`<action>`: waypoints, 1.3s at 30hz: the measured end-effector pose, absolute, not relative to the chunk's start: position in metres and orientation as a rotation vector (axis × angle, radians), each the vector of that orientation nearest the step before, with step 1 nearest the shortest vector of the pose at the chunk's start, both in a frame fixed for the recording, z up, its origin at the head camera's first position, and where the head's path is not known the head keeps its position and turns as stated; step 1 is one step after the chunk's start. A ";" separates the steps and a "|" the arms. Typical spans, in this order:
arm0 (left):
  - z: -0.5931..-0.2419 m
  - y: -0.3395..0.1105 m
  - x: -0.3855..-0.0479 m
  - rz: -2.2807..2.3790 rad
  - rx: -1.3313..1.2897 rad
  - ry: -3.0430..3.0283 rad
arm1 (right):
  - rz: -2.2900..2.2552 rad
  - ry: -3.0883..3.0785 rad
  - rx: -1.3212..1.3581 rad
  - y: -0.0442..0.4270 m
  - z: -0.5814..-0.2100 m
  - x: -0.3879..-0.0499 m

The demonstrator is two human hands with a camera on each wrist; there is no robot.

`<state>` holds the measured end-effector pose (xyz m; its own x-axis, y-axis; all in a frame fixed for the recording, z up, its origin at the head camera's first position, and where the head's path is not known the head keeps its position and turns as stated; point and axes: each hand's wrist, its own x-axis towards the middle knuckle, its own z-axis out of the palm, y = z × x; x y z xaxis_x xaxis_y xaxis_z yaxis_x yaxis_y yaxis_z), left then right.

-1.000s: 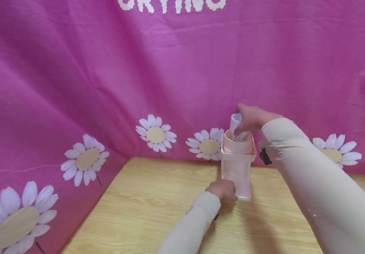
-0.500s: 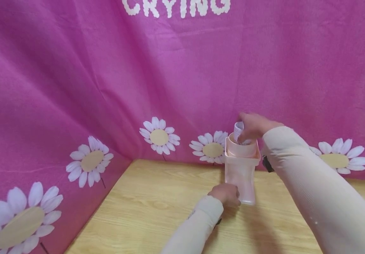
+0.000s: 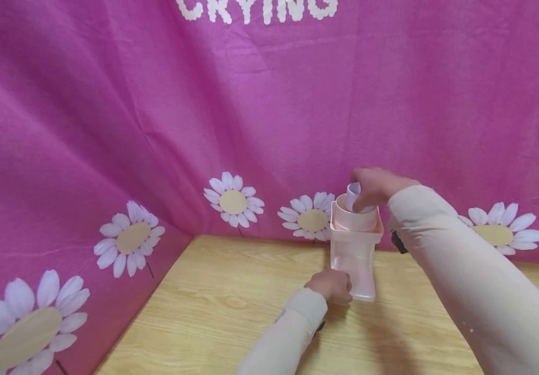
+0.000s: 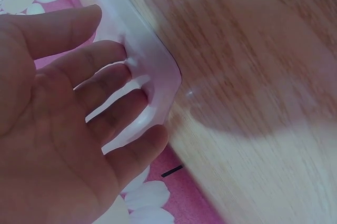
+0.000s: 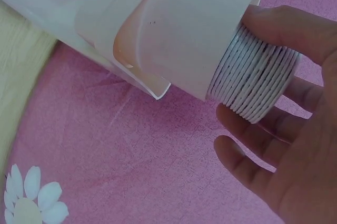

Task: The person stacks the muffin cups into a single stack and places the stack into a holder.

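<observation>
A pale pink cup dispenser point(image 3: 360, 260) stands upright on the table, with a round tube point(image 5: 189, 34) rising from its square top. Partly inside that tube sits a stack of white paper cups point(image 5: 253, 77); only the ribbed rims show in the right wrist view, the lower part being hidden. My right hand point(image 3: 379, 185) grips the stack from above, thumb on one side and fingers on the other. Low down, my left hand point(image 3: 330, 285) touches the dispenser's base point(image 4: 152, 61) with its fingertips. Its fingers are loosely bent and the thumb stands apart, as the left wrist view shows.
The wooden table point(image 3: 232, 312) spreads to the left and in front of the dispenser. A pink cloth point(image 3: 269, 104) with white daisies and letters hangs close behind it and along the left side.
My right hand has lowered the paper cups deeper into the tube, so their printed pattern is now hidden. My left hand stays at the base. The head view has shifted slightly.
</observation>
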<state>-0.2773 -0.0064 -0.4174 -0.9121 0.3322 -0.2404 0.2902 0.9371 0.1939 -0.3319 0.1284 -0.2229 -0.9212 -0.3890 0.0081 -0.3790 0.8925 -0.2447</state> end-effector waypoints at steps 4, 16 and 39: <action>-0.414 -0.006 -0.278 0.224 0.452 2.837 | -0.357 3.009 -0.610 0.128 -0.221 -0.332; -0.412 -0.002 -0.274 0.261 0.456 2.828 | -0.333 2.971 -0.647 0.133 -0.222 -0.328; -0.418 -0.039 -0.282 0.386 0.627 3.001 | -0.189 3.236 -0.848 0.166 -0.195 -0.276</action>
